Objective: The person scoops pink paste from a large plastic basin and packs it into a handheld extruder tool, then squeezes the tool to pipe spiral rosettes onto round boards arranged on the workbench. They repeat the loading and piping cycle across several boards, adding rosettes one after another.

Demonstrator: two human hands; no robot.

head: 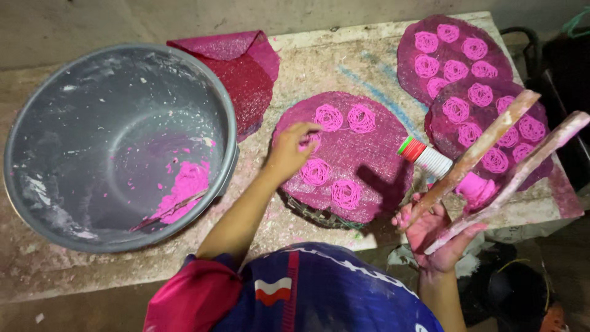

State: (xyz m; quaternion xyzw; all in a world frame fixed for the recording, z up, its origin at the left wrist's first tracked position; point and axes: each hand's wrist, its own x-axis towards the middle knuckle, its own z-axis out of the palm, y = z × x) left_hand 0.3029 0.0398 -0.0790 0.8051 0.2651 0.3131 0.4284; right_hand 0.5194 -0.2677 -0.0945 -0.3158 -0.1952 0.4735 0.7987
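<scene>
Clenched around the near ends of two long wooden handles [491, 154], the right hand [437, 237] holds a press tool whose handles run up and away to the right, spread apart in a narrow V; both are pale wood smeared with pink. At the far side of the grip sits a small white ribbed barrel with a red-and-green band [424, 157], and a lump of pink dough [474, 187] clings between the handles. The left hand [290, 150] rests fingers-down on the nearest round mat [369, 169], touching one of the pink dough coils [315, 172] at the mat's left edge; I cannot tell whether it pinches the dough or only presses it. This mat lies to the left of the press, between the two hands, so the barrel points toward its bare right portion. Its surface is a coarse magenta weave, circular, bearing five spiral coils of thin strands. Two further filled mats [455, 55] overlap at the far right. A folded magenta mat [243, 74] lies beyond, next to a large grey basin [37, 178] holding remnants of pink dough [187, 181]. All stand on a rough, stained slab [319, 61].
</scene>
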